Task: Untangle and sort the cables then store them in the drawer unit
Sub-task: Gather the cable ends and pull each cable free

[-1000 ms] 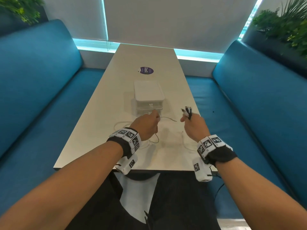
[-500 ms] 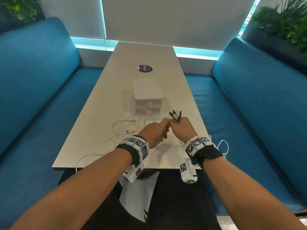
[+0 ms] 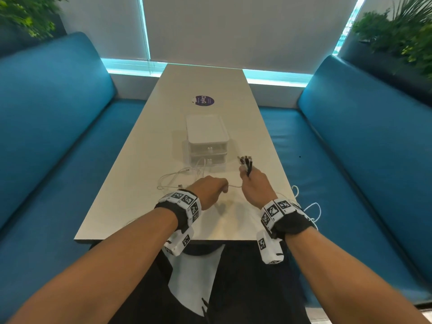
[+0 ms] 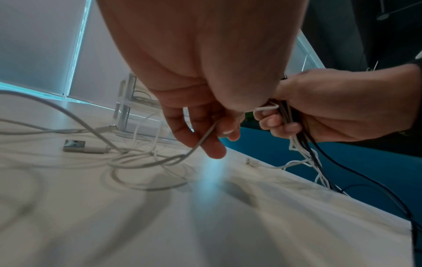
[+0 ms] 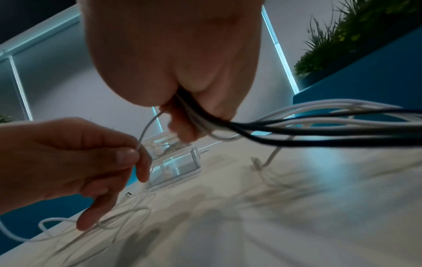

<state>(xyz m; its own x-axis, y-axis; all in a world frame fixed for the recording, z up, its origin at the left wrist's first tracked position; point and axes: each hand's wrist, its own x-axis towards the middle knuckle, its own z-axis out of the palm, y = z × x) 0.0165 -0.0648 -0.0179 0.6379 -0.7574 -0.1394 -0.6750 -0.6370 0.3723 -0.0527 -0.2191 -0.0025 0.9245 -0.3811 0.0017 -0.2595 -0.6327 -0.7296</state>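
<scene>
Cables first: half a second back the two hands were bunched together just in front of the drawer unit, and now they've pulled apart, with one white cable stretched between them. Looks to me like that strand is getting teased out of the bundle, so the untangling is moving along, though nothing I can see is sorted yet.

The right hand sits to the right of the drawer unit and a bit nearer the person, fist clenched around a bundle of cables — black and white mixed. The plug ends stick up out of the top of the fist, and the loose tails trail off the surface's near right edge.

The left hand is in front of the unit, thumb and forefinger pinching that single white cable. From the pinch it runs down into a loose white heap on the surface, left of the hand, with a USB plug lying free in it.

The drawer unit itself looks closed, with some white cable already visible through its clear walls — my guess is storing comes a good while later.
</scene>
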